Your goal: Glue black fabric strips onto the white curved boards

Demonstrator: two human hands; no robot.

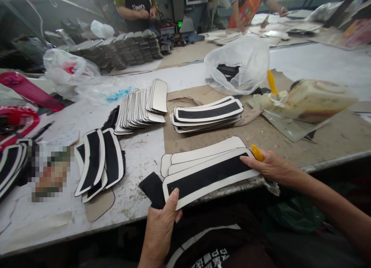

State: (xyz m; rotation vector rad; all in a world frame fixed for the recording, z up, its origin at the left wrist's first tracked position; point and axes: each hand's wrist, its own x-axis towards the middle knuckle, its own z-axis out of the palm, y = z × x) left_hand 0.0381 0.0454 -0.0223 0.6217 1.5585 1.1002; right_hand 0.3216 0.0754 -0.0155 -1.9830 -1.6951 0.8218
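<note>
A curved white panel with a black strip [208, 177] on its face spans my two hands at the table's front edge. My left hand [162, 225] grips its left end, thumb on top. Beside that thumb is a black fabric piece [153, 188]; whether the hand also holds it I cannot tell. My right hand [272, 165] pinches the panel's right end, thumb on the strip. A yellow handle [257, 153] sticks out of the same hand; the tool's other end is mostly hidden. Under the panel lie several plain white panels [203, 152].
Behind are a stack of black-striped panels [208, 112] and a fanned row of plain panels [142, 109]. More striped panels [92, 159] lie left. Right stands a stained plastic container [319, 99] beside a yellow stick [271, 82]. A plastic bag [237, 63] and two people are farther back.
</note>
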